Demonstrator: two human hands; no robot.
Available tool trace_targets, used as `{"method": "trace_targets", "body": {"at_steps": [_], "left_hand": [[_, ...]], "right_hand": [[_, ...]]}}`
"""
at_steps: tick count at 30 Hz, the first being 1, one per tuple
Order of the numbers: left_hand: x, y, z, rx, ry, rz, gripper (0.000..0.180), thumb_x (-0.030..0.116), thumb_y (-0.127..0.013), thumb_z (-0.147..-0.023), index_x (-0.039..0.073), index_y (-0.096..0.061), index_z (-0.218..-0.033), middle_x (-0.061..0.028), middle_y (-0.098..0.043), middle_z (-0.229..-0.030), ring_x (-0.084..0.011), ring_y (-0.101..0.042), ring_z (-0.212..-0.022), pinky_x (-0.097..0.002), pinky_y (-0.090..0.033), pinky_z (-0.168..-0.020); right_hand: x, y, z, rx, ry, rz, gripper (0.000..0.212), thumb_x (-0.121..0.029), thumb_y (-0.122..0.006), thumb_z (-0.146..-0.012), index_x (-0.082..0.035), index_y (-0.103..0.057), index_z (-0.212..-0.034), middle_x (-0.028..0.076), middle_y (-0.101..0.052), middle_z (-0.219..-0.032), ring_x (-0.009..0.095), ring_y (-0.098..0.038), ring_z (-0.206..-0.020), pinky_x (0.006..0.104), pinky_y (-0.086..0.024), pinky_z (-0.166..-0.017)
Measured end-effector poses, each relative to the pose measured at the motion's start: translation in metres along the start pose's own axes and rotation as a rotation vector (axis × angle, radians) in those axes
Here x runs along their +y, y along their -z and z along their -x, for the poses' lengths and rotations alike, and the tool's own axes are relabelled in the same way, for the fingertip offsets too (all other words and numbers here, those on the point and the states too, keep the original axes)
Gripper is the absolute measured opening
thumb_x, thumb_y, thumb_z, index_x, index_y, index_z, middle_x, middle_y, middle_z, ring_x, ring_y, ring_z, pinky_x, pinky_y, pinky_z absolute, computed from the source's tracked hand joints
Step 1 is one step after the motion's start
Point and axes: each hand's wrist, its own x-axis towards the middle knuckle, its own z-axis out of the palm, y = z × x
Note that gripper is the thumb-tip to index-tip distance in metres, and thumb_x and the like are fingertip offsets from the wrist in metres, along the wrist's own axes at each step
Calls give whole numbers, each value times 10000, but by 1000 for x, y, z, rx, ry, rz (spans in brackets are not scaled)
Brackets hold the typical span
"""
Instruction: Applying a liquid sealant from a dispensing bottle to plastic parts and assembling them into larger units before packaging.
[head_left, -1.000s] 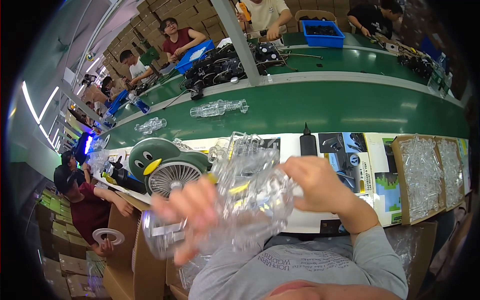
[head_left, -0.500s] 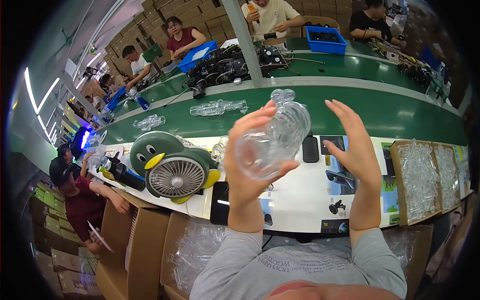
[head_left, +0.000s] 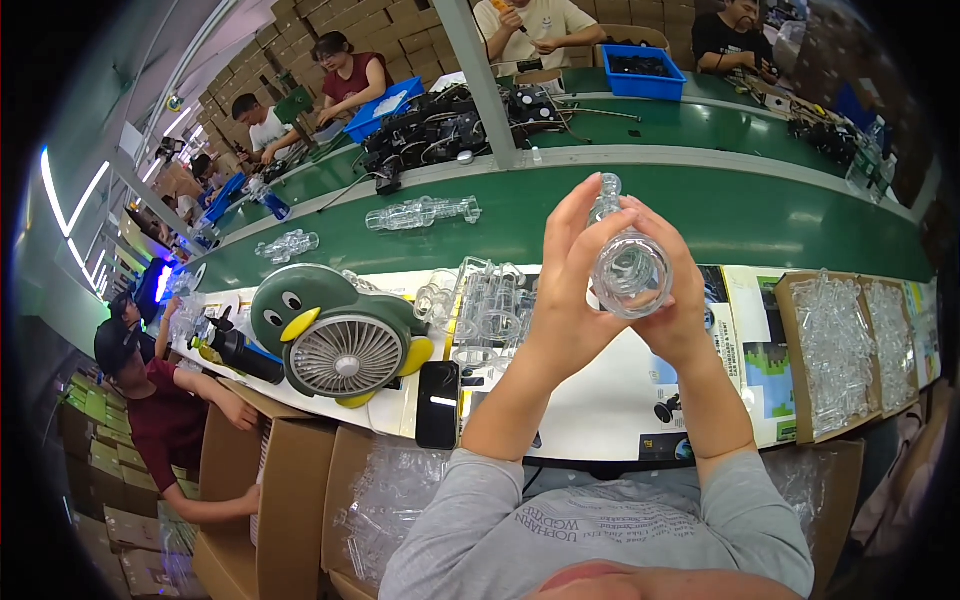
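Light glints on a clear plastic piece point(head_left: 632, 280), held up in front of the person over the far part of a white worktop point(head_left: 590, 415), near a green belt point(head_left: 760, 210). Its round, wide end faces the camera, and its narrow knobbed end points away toward the belt. The left hand point(head_left: 572, 285) is closed around the piece's left side, thumb below it and fingers reaching up along the narrow end; the right hand point(head_left: 678, 285) wraps the opposite side, so both are clamped on the same piece, with their fingers close together near its top. Just left of the left forearm, a group of clear parts point(head_left: 492, 312) stands on the worktop, with a black phone point(head_left: 437, 405) in front of it. Farther left sits a dark green fan point(head_left: 345, 358) shaped like a penguin. Two clear assemblies point(head_left: 423, 213) lie apart on the belt. To the right, a cardboard tray point(head_left: 797, 365) is filled with more transparent pieces, and an open carton point(head_left: 343, 470) at lower left contains others. A co-worker in dark red point(head_left: 165, 420) reaches into a cardboard box point(head_left: 300, 500) on the left. Across the belt, a heap of black parts point(head_left: 425, 140) and a blue bin point(head_left: 655, 88) rest on another green surface.
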Motion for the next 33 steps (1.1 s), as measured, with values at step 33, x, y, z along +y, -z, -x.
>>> {"method": "trace_targets", "body": {"at_steps": [33], "left_hand": [[23,87,4,748,-68,25,393,194,-496,-851,-27,-404,-1162,-241,-477,-1171,-305,-509,-1042,-407,-401,-891]], "right_hand": [[304,13,25,-791,-301,1267,358,-149,-525,-813,-147,-510,-1171,94,-574,-1052,267,-521,-1056,574,-266,-967]]}}
